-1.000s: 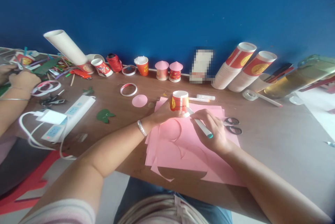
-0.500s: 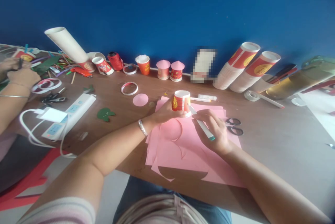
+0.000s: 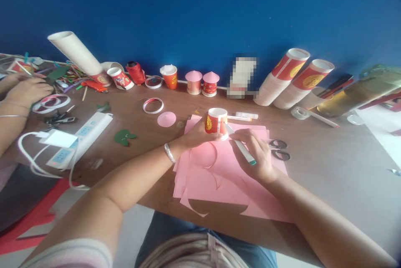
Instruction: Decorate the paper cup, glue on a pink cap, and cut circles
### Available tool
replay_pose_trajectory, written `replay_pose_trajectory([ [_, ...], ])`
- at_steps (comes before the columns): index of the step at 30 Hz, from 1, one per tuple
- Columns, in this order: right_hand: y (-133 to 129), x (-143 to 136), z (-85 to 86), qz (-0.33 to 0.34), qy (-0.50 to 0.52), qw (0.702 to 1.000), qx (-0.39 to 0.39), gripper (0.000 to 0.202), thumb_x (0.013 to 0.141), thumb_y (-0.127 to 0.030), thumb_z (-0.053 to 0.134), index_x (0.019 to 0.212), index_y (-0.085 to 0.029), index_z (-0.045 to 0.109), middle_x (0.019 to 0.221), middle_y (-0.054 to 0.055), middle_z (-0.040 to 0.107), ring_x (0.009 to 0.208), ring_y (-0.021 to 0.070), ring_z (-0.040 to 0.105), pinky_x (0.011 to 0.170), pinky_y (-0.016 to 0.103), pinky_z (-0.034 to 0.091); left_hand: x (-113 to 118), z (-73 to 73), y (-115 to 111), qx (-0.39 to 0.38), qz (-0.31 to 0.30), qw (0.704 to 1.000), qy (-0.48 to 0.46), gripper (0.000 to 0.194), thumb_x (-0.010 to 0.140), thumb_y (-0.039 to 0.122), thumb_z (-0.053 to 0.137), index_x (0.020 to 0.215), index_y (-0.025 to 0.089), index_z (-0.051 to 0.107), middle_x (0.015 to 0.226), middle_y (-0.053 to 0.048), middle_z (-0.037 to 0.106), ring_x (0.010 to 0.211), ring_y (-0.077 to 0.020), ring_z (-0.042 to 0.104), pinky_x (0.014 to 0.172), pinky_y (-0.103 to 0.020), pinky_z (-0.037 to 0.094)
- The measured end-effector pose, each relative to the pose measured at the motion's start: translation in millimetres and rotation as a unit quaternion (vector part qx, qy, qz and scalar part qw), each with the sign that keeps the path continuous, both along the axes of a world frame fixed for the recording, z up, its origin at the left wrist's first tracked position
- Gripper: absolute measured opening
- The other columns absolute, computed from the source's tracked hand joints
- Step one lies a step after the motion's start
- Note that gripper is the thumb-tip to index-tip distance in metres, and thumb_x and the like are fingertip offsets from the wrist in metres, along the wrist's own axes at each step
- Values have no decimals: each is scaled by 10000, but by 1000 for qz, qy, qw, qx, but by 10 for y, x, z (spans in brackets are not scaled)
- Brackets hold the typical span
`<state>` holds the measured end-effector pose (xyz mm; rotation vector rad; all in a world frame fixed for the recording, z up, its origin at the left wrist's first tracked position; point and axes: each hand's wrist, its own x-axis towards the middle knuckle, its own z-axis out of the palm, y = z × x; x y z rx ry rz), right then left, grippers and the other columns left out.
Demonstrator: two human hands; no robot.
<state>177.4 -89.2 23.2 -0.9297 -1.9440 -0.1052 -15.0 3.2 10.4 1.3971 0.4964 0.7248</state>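
A red and white paper cup (image 3: 216,122) is gripped from the left by my left hand (image 3: 198,134), its white rim upward. My right hand (image 3: 257,155) is closed around a white marker-like tool with a green end (image 3: 245,152); its tip meets the right side of the cup. Beneath both hands lies a stack of pink paper (image 3: 216,184) with curved cuts. Black-handled scissors (image 3: 280,149) rest at the right edge of the paper. Just behind it are a white pen (image 3: 239,118) and a capped white tube (image 3: 247,115).
Along the blue wall stand two cups with pink cone tops (image 3: 202,84), an orange cup (image 3: 169,77) and tilted cup stacks (image 3: 282,75). A power strip (image 3: 83,140) with cables lies left. Another person's hand (image 3: 29,90) works at the far left. A bottle (image 3: 354,92) lies right.
The other person's hands at the far left have shifted. The view has moved slightly; my hands keep nearly the same pose at the cup.
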Motion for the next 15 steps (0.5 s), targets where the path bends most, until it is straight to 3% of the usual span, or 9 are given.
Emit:
replay_pose_trajectory([
  [15,-36,-19,-29,19,-51,998,-14,331,939,-34,554,1212,-218,588,959,71,716,867,209,730,700,321,610,16,45,-27,-6,14,1000,0,330,759,293,813,964,179,581,869,-15,604,816,-144,568,742,-285,491],
])
